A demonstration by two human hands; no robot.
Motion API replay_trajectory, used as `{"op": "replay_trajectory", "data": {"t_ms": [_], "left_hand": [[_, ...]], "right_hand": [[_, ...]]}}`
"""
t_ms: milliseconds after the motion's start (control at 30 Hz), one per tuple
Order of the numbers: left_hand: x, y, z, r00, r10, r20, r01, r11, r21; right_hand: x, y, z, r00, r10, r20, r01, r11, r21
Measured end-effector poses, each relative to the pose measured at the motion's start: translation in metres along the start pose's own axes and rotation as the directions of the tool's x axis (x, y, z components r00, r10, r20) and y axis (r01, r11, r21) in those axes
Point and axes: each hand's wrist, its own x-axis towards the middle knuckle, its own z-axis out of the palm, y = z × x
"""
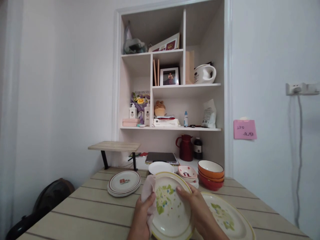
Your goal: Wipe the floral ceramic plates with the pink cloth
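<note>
My left hand (142,215) grips a pale pink cloth (147,187) against the left rim of a cream plate (171,213) with green floral marks and a yellow rim. That plate is tilted up towards me above the wooden table (95,206). On the plate's right side, my right hand (197,210) holds the rim, thumb resting on the face. A second plate of the same pattern (230,216) lies flat on the table just right of my hands.
A stack of red-rimmed plates (124,182) sits at the left of the table. Behind are a white dish (161,167), small patterned bowls (188,173) and stacked orange and red bowls (211,174). A red jug (185,147) and wall shelves (172,86) stand beyond.
</note>
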Motion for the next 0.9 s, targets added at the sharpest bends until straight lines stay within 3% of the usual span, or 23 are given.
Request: {"op": "replay_trajectory", "data": {"t_ms": [267,433,567,767,900], "left_hand": [[-0.005,-0.003,0.012,0.999,-0.005,-0.035,0.002,0.996,-0.087],[-0.001,-0.017,0.013,0.987,-0.131,0.097,0.151,0.958,-0.244],[0.002,-0.027,0.012,0.976,-0.167,0.138,0.201,0.936,-0.289],[-0.002,-0.031,0.017,0.971,-0.153,0.184,0.200,0.942,-0.269],[-0.002,-0.025,0.015,0.983,-0.128,0.129,0.158,0.953,-0.259]], "right_hand": [[-0.004,-0.002,0.010,0.992,-0.053,-0.110,0.061,0.996,0.072],[-0.001,0.008,0.015,0.967,-0.050,-0.249,0.101,0.976,0.195],[0.000,0.020,0.019,0.944,-0.094,-0.316,0.170,0.960,0.221],[0.000,0.034,0.022,0.944,-0.122,-0.308,0.208,0.942,0.265],[0.002,0.039,0.025,0.958,-0.104,-0.267,0.170,0.956,0.239]]}}
